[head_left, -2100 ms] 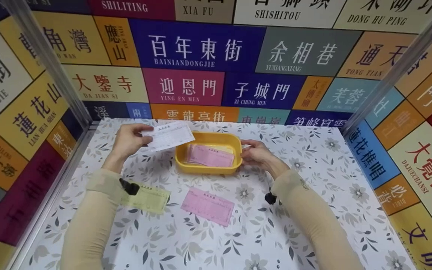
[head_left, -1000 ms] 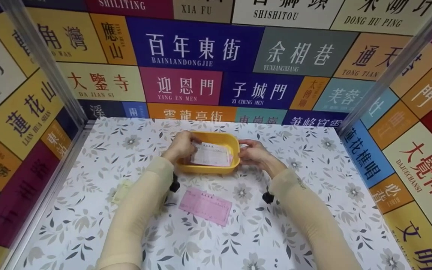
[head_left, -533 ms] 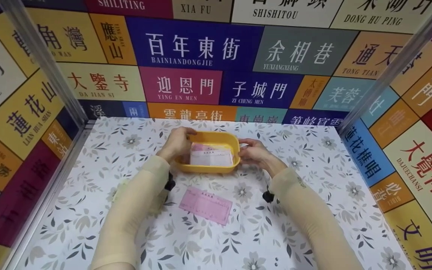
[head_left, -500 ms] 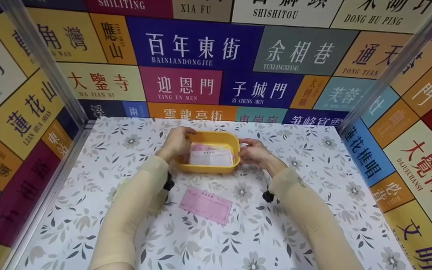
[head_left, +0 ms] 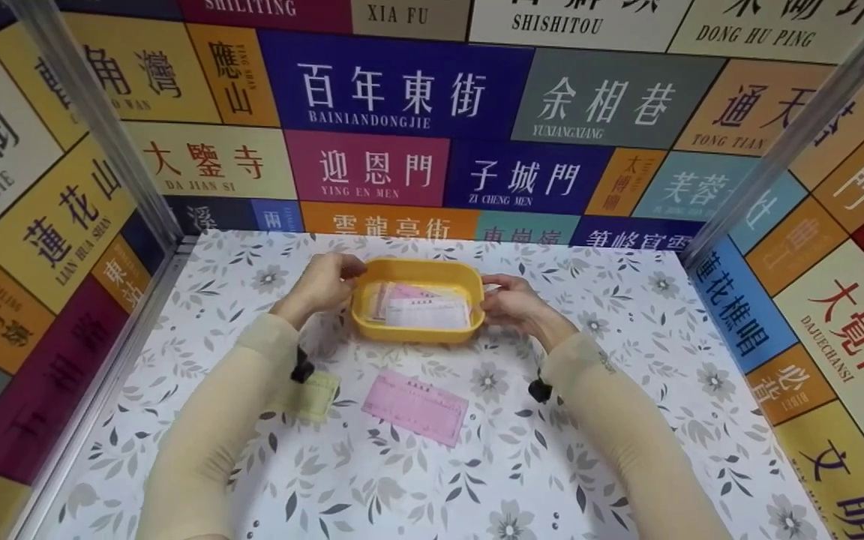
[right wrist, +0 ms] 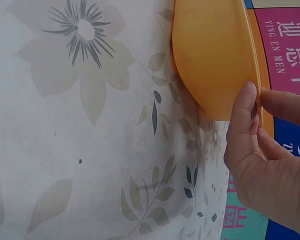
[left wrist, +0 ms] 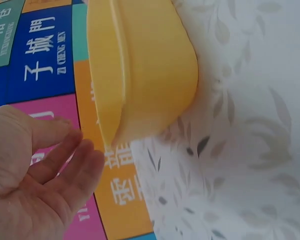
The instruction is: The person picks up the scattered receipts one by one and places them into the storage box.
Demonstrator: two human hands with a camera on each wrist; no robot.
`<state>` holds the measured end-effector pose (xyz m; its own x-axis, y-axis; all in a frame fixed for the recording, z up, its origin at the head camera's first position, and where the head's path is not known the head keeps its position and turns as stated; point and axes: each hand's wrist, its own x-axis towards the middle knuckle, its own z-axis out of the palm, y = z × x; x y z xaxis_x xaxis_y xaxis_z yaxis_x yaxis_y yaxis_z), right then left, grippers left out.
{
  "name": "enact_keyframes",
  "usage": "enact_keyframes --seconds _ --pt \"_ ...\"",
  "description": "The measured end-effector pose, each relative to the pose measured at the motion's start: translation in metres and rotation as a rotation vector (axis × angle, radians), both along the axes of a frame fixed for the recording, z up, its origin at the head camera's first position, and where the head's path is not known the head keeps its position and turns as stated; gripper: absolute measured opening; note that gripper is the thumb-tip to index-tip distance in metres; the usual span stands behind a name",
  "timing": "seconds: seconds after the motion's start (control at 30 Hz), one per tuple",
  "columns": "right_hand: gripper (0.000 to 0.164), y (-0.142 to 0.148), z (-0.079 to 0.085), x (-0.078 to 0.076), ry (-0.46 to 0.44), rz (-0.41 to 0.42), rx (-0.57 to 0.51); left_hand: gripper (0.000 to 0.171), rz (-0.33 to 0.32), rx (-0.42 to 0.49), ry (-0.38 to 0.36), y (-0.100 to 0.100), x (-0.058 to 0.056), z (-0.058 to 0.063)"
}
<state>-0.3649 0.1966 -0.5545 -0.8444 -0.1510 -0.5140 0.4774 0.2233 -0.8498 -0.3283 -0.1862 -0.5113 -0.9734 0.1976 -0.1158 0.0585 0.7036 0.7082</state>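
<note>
A yellow plastic box stands on the table, with a white paper slip lying over pink slips inside. At its right end my right hand pinches the rim between thumb and fingers; the right wrist view shows this grip on the box wall. My left hand is beside the box's left end. In the left wrist view that hand holds nothing, its fingers loosely bent and a small gap away from the box's corner.
In front of the box a pink slip lies flat on the flower-patterned tabletop. Left of it is a yellow-green slip, partly hidden by my left sleeve. Panels printed with street names wall in the back and both sides.
My left hand has put the white slip into the box, let it go and drawn back to the left, uncovering part of the yellow-green slip. The right hand has stayed at the rim.
</note>
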Motion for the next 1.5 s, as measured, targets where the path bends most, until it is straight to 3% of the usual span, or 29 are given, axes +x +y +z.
enact_keyframes --seconds 0.13,0.33,0.6,0.93,1.23,1.5 --pt "0.071 -0.002 0.000 0.000 0.000 -0.002 0.002 0.037 -0.041 -0.039 0.035 -0.019 0.009 0.000" --pt "0.069 -0.005 0.002 0.000 0.002 0.019 0.009 0.036 -0.095 -0.081 0.025 -0.050 0.028 -0.002" --pt "0.070 -0.004 0.005 -0.002 0.002 0.019 0.030 0.039 -0.090 -0.154 0.003 -0.082 0.048 0.002" --pt "0.071 -0.002 0.002 -0.001 0.001 0.004 0.000 0.046 -0.177 -0.201 0.038 -0.103 0.074 -0.007" --pt "0.071 -0.002 0.003 0.001 -0.017 -0.022 0.043 0.070 -0.208 -0.275 -0.125 -0.113 0.092 -0.023" --pt "0.072 -0.002 0.002 -0.001 -0.017 -0.017 0.047 0.077 -0.208 -0.307 -0.052 -0.124 0.107 -0.041"
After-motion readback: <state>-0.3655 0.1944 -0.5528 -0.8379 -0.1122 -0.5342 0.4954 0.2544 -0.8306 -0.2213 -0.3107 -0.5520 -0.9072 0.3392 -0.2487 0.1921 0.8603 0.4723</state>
